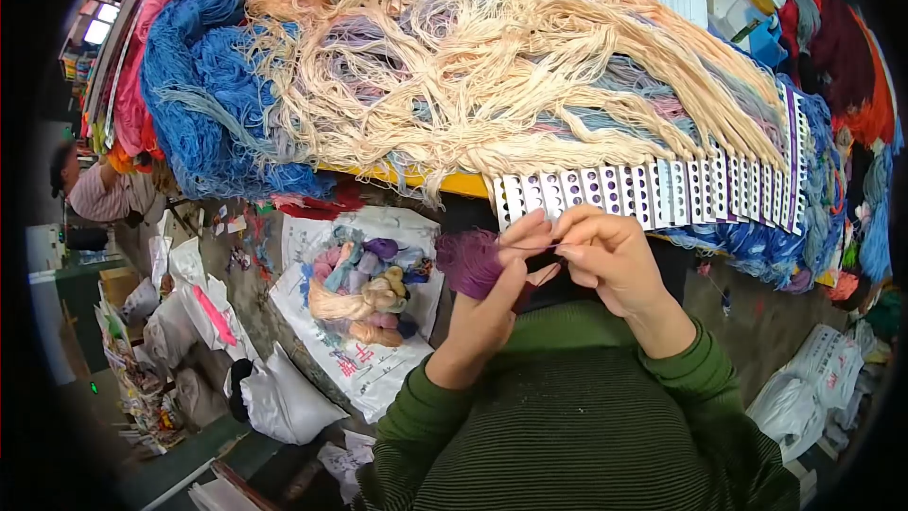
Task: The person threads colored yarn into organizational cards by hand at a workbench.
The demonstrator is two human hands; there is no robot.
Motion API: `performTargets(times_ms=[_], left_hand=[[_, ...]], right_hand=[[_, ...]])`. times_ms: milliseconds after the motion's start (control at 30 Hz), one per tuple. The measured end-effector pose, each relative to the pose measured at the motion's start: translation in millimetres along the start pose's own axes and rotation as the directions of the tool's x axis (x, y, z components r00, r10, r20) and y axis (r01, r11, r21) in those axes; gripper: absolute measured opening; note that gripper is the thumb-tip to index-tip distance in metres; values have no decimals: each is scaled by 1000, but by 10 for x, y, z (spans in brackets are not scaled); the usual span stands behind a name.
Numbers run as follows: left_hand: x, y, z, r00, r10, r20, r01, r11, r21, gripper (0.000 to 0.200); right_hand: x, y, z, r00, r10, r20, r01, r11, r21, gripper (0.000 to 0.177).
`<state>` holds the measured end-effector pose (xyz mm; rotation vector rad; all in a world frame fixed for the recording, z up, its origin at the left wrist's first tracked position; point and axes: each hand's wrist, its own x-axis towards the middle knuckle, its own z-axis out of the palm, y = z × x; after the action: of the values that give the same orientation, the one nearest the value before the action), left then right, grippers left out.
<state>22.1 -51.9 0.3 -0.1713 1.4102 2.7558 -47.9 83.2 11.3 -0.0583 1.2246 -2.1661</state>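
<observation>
Gripped in left hand [490, 301] — fluffy purple yarn bundle [468, 263], at nine o'clock of right hand [613, 257], fingers pinched on a strand of it. At twelve o'clock, row of white punched sample cards [653, 191].

At centre frame, the left hand [492, 298] cradles a bundle of purple yarn [468, 263]. The right hand [610, 260] pinches a strand of it against the left fingertips. Just above the hands runs a row of white cards [662, 191], under a spread of cream threads [492, 66]. Blue yarn [199, 104] is heaped at upper left. A white bag [378, 369] of skeins lies at lower left.
</observation>
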Motion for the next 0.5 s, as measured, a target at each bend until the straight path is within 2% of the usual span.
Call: performTargets(times_ms=[33,100,133,167,200,233,267,300,333,367,400,433,467,500], left_hand=[[37,1,54,986,-30,-166,4,988,-156,21],[35,16,-258,995,-84,-58,36,819,-573,18],[2,37,-513,996,-91,1,62,668,-742,18],[-97,73,-814,950,-183,-251,-122,524,-843,18],[-174,186,-1162,961,-142,-239,-207,208,-956,15],[-372,250,-1612,811,-232,-537,-458,318,-830,16],[-526,262,-1902,744,-226,-629,-503,431,-749,8],[-679,274,-2191,666,-217,-714,-526,544,-654,13],[-829,286,-2480,579,-205,-789,-524,648,-553,24],[-814,342,-2390,788,-170,-591,-393,601,-696,27],[-759,277,-2206,826,-178,-535,-274,703,-656,27],[-703,215,-2018,859,-185,-477,-156,793,-589,27],[-403,42,-1671,775,-206,-598,-6,943,-332,24],[-134,-4,-1364,824,-233,-517,112,961,-255,18]], right_hand=[[-5,-34,-25,997,21,69,-34,981,189,7],[-38,-221,-187,977,27,212,-138,838,528,16],[-108,-388,-460,994,-12,109,-64,742,667,17],[-177,-555,-734,999,-51,4,29,622,782,18],[-247,-722,-1007,991,-89,-101,132,491,861,20],[-257,-1158,-1317,981,-190,34,35,350,936,22],[-422,-1769,-1951,932,-355,-75,329,738,589,20],[-582,-2374,-2570,844,-505,-181,518,855,33,20],[-604,-2655,-2387,701,-656,-280,700,709,88,18],[-550,-2662,-2198,565,-792,-233,712,610,-348,17],[-500,-2663,-2004,408,-896,-177,570,401,-717,15],[-370,-2368,-1758,464,-881,93,-67,-139,-988,11],[-119,-1886,-1407,622,-783,14,104,65,-992,9],[133,-1405,-1056,760,-646,-69,201,335,-920,8]])
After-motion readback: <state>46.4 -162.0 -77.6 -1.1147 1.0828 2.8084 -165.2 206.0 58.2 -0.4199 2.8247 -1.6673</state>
